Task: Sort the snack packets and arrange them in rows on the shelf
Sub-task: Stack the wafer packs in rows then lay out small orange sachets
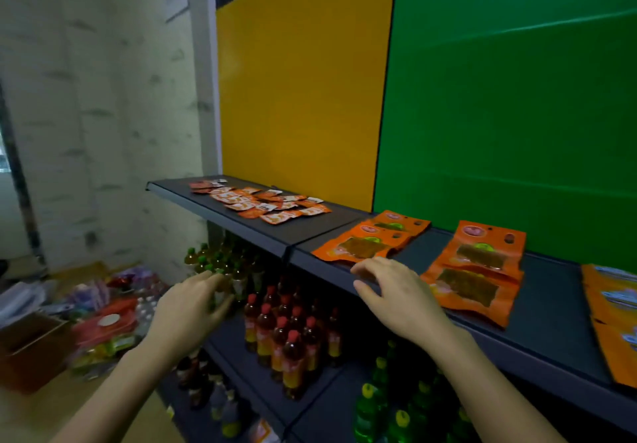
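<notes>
Snack packets beyond right hand, palm down, empty.

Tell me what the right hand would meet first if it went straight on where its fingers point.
Probably the nearest orange packet: the right hand hovers open at the shelf edge, fingertips just short of it.
</notes>
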